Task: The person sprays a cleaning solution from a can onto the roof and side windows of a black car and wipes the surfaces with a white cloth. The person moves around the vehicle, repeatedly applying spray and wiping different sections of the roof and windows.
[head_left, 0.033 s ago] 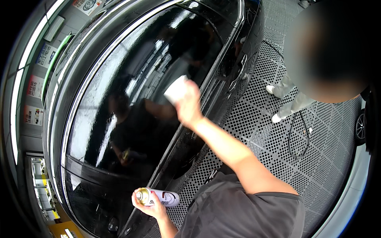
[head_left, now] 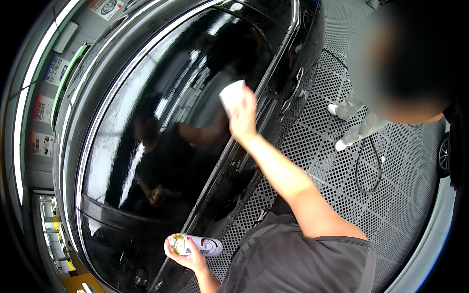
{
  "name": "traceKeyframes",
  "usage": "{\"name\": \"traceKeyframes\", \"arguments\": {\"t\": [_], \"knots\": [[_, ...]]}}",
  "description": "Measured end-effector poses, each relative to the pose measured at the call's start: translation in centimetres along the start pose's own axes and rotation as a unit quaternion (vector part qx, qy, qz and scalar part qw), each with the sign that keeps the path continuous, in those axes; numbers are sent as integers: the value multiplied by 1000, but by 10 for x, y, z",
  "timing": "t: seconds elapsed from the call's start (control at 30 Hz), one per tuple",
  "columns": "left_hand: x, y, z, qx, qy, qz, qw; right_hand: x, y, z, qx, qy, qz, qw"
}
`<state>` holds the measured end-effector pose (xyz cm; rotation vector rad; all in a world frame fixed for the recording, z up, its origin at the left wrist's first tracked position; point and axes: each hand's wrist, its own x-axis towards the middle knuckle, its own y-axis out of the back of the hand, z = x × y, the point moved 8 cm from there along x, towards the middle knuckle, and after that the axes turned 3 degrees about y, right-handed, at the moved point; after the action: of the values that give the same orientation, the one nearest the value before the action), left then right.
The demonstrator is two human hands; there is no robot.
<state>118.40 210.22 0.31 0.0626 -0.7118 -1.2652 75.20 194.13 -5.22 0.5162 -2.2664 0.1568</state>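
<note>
My right hand [head_left: 244,115] presses a flat white wiping pad [head_left: 232,94] to the dark side window [head_left: 181,112] of a black car, close to the window's lower trim. Whether the pad is folded cloth or sponge I cannot make out. Down by the car's side, my left hand [head_left: 188,259] is wrapped round a white spray can [head_left: 205,245] with a gold-coloured top. The can lies tilted on its side in my grip, its nozzle end pointing left. My arms and body are mirrored in the glossy glass.
At the right stands another person in light trousers [head_left: 364,127] and white shoes, beside a dark hose [head_left: 359,171] looped on the grey grid floor [head_left: 317,161]. Another car's wheel [head_left: 443,155] shows at the far right. Posters [head_left: 43,107] hang on the left wall.
My right hand and the white pad have slid up and to the right along the window. The left hand with the spray can has barely shifted.
</note>
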Motion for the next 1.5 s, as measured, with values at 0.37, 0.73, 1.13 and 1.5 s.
{"name": "traceKeyframes", "arguments": {"t": [0.37, 0.73, 1.13, 1.5], "knots": [[17, -98, 49, 23, 26, -36, 999, 207, -31, -19, 5, 127, 55, 990], [33, -184, 93, -22, 10, -54, 998, 238, -2, 36, 40, 59, 1, 997], [26, -219, 111, -40, 12, -94, 995, 193, 54, 112, 36, -53, -31, 997], [19, -200, 102, -45, 4, -100, 994, 142, 78, 183, -72, -245, -115, 960]]}}
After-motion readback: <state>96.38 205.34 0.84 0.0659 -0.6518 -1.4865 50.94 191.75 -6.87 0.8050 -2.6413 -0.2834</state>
